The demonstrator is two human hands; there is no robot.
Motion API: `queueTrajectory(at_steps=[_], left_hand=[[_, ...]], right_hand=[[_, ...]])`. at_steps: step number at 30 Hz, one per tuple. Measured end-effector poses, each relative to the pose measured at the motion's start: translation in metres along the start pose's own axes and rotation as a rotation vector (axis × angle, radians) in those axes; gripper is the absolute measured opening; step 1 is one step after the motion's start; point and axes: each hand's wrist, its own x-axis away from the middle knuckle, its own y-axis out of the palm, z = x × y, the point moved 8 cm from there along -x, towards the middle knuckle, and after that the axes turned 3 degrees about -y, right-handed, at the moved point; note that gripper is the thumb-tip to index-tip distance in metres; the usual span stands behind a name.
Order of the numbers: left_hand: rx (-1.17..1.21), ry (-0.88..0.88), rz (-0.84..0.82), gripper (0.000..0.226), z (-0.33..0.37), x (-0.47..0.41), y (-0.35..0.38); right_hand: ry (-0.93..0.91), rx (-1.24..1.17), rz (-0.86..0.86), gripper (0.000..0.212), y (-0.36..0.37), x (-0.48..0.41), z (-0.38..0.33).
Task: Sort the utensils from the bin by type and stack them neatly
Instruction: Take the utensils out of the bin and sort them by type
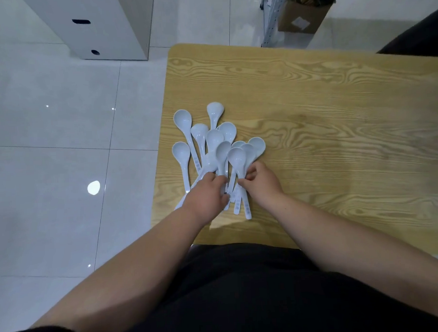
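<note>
Several white plastic soup spoons (213,138) lie in a loose fan near the left edge of the wooden table (335,105), bowls pointing away from me. My left hand (206,196) grips the handle of one spoon (222,153) in the middle of the pile. My right hand (260,181) pinches the handles of a small nested stack of spoons (237,158) just to the right. Both hands cover the handle ends they hold. No bin is in view.
The table's left edge (159,153) runs close beside the spoons, with tiled floor (61,147) below. A white cabinet (101,28) stands at the back left, a cardboard box (304,14) under a metal shelf at the back. A dark chair (418,39) sits at the far right.
</note>
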Motion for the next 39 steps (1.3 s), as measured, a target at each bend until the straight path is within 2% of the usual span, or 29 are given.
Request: queueTrajectory(at_steps=[2, 4, 7, 10, 13, 17, 21, 27, 32, 39], left_hand=[[-0.074, 0.08, 0.079, 0.044, 0.007, 0.005, -0.004], [-0.179, 0.24, 0.188, 0.047, 0.016, 0.012, -0.008], [-0.347, 0.386, 0.19, 0.056, 0.024, 0.019, -0.002], [-0.452, 0.346, 0.082, 0.061, 0.021, 0.016, 0.007], [-0.473, 0.303, 0.036, 0.063, 0.022, 0.015, 0.006], [-0.43, 0.25, 0.026, 0.064, 0.027, 0.016, -0.002], [-0.445, 0.28, 0.017, 0.066, 0.057, 0.029, -0.001], [-0.514, 0.417, -0.068, 0.038, 0.145, 0.063, 0.046], [-0.457, 0.425, -0.058, 0.04, 0.246, 0.081, 0.086], [-0.597, 0.458, -0.152, 0.043, 0.374, 0.107, 0.163]], right_hand=[[-0.009, 0.018, -0.04, 0.019, 0.002, -0.001, -0.003], [-0.04, 0.02, -0.078, 0.018, 0.005, 0.0, -0.007], [-0.134, 0.103, -0.137, 0.032, 0.007, 0.01, -0.013], [-0.191, 0.25, -0.19, 0.057, 0.009, 0.019, -0.014], [-0.205, 0.368, -0.289, 0.07, 0.011, 0.025, -0.009], [-0.215, 0.416, -0.342, 0.069, -0.001, 0.043, 0.005], [-0.235, 0.453, -0.288, 0.058, -0.035, 0.071, 0.034], [-0.249, 0.599, -0.231, 0.043, -0.108, 0.121, 0.111], [-0.273, 0.631, -0.227, 0.045, -0.172, 0.155, 0.184], [-0.278, 0.6, -0.158, 0.047, -0.258, 0.205, 0.283]])
